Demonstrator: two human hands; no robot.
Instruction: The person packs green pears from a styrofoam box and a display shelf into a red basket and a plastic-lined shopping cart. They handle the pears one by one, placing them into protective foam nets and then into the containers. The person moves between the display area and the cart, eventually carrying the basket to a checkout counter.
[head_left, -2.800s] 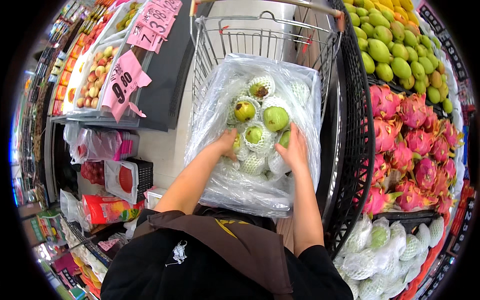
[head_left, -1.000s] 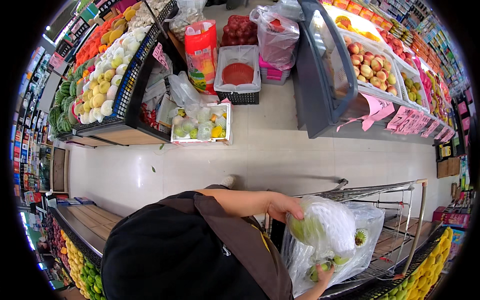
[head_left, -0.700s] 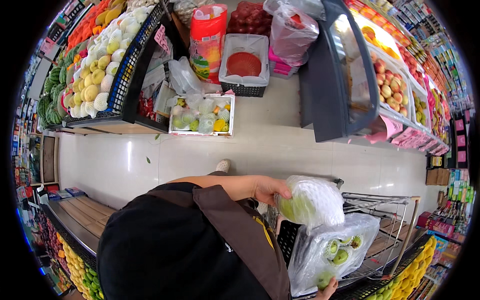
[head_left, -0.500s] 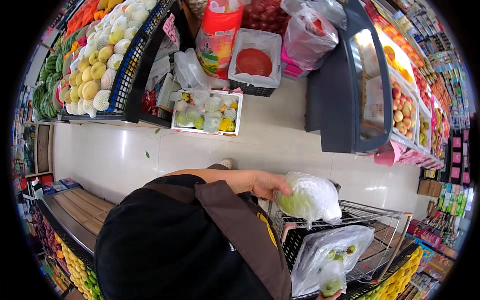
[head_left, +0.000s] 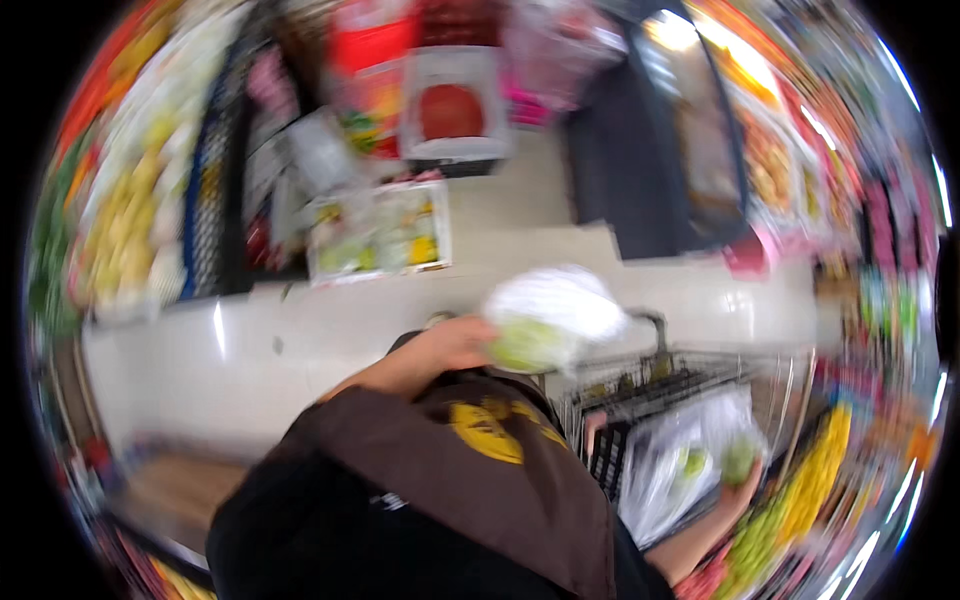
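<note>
Both grips bare-handed, blurry. L grip (head_left: pixel 462 343) closed on bagged fruit (head_left: pixel 550 315), green w/ white wrap, just off the wire cart's (head_left: pixel 700 354) far left corner. R grip (head_left: pixel 738 488) touches a green fruit (head_left: pixel 738 460) at right edge of plastic-lined box (head_left: pixel 648 490) in cart; can't tell how tight. Far left: white crate (head_left: pixel 375 273) w/ mixed fruit, on floor (head_left: pixel 180 355). Far right: dk grey display stand (head_left: pixel 630 150).

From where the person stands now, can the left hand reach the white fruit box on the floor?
Probably not: the left hand holds a green-and-white wrapped bundle, and the white fruit box lies beyond a stretch of floor.
</note>
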